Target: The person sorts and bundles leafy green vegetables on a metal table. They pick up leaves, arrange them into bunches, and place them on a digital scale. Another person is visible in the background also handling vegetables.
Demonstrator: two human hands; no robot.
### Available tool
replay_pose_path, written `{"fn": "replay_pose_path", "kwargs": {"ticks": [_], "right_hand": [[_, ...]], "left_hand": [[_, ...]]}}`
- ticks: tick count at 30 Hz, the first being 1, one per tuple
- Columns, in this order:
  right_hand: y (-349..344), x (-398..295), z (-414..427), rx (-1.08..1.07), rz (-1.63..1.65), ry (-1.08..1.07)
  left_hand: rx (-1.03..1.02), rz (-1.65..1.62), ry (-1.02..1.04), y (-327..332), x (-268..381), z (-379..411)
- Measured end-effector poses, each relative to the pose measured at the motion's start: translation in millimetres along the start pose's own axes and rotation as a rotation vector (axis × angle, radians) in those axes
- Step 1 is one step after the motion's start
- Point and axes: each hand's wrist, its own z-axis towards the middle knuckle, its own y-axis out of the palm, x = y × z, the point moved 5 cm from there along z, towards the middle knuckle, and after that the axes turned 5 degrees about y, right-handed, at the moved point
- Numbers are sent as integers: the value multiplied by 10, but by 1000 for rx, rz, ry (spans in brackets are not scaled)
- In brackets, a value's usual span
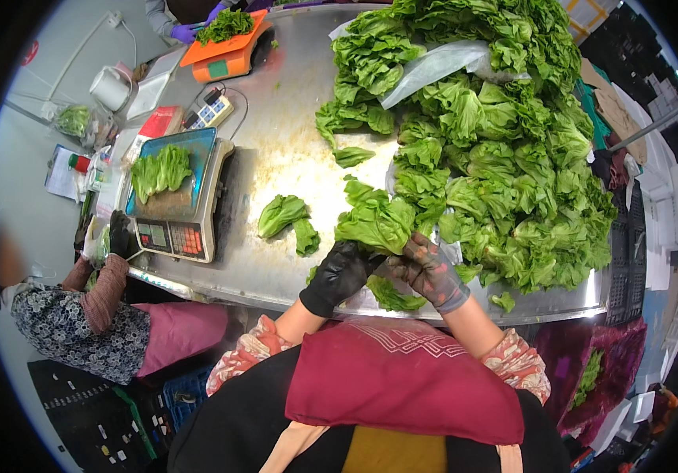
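Note:
Both my hands hold one head of leafy green lettuce [377,222] over the near edge of the steel table [244,278]. My left hand [342,275], in a black glove, grips its base from the left. My right hand [430,272], in a greyish patterned glove, holds the base from the right. The fingertips are partly hidden beneath the leaves. Loose lettuce leaves [284,214] lie left of the held head, and another leaf [395,294] lies below it between my wrists. A large pile of lettuce heads [510,177] covers the table's right side.
A digital scale [176,239] with lettuce on its blue tray stands at left, near a co-worker's gloved hands [119,233]. Farther back are a power strip [211,112] and an orange scale [223,56], with another person's purple-gloved hands [185,32] beside it. A plastic sheet [433,68] lies on the pile.

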Motion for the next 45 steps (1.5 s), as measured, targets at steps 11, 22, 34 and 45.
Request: {"fn": "replay_pose_path", "kwargs": {"ticks": [11, 22, 34, 45], "right_hand": [[31, -47, -59, 263, -659, -229], [165, -147, -16, 438, -963, 84], [168, -243, -26, 366, -1318, -400], [226, -145, -5, 216, -1181, -126]], "left_hand": [[135, 138, -35, -104, -326, 1], [87, -598, -131, 322, -58, 181], [147, 615, 160, 155, 54, -6], [289, -334, 17, -79, -96, -26]]}}
